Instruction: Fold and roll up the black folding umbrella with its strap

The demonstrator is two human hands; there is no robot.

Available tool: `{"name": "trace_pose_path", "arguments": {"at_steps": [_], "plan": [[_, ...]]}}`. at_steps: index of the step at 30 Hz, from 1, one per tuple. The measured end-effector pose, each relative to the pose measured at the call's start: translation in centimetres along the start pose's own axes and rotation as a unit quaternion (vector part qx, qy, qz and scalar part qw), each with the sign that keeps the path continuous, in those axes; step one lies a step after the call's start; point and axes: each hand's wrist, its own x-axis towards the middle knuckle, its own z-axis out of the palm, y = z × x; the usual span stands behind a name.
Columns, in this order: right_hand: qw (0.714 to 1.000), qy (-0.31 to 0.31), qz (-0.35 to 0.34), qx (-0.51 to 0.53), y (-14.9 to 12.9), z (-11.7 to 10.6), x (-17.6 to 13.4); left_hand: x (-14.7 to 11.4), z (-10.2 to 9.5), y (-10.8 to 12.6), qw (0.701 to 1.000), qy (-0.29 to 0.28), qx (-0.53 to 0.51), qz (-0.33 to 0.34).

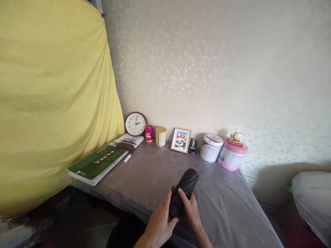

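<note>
A black folded umbrella (188, 181) is held at a slant over the front part of the table, its far end pointing up and to the right. My left hand (160, 220) wraps round its near end, thumb and fingers on either side. Farther up, my right hand (190, 208) grips the umbrella from the right, with the thumb laid along its top. Parts of the fingers on the underside are hidden by the umbrella.
On the grey-covered table (144, 175), a green book (98, 162), glasses case (125, 146) and clock (136, 124) are at left. A panda picture frame (181, 140) stands at the back, white tub (211, 150) and pink tub (231, 156) at right. A yellow curtain (57, 86) hangs left.
</note>
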Motion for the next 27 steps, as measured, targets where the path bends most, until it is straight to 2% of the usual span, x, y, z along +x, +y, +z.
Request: {"name": "trace_pose_path", "arguments": {"at_steps": [6,9,11,13,16,20,23,27], "plan": [[0.989,0.035,-0.067,-0.129,1.3,-1.1,0.9,-0.3,0.0,-0.1,0.990,0.001,0.137,-0.020],[0.974,0.038,-0.135,-0.177,1.7,-1.3,0.9,-0.3,0.3,-0.3,0.985,-0.007,0.172,-0.028],[0.959,0.000,-0.206,-0.192,1.4,-1.2,0.7,-0.4,0.5,-0.3,0.981,-0.018,0.188,-0.031],[0.940,-0.072,-0.268,-0.199,0.9,-1.2,0.3,-0.4,0.5,-0.3,0.977,-0.026,0.208,-0.036],[0.904,-0.160,-0.326,-0.227,0.3,-1.5,-0.1,-0.3,0.5,-0.1,0.972,-0.032,0.229,-0.042],[0.872,-0.192,-0.376,-0.247,0.7,-2.3,0.2,-0.1,0.5,0.1,0.969,-0.036,0.241,-0.035],[0.880,-0.199,-0.369,-0.223,1.3,-3.1,0.8,0.2,0.4,0.0,0.967,-0.041,0.250,-0.034],[0.933,-0.205,-0.263,-0.133,1.6,-3.9,1.1,0.4,0.2,0.2,0.962,-0.057,0.264,-0.037]]}}
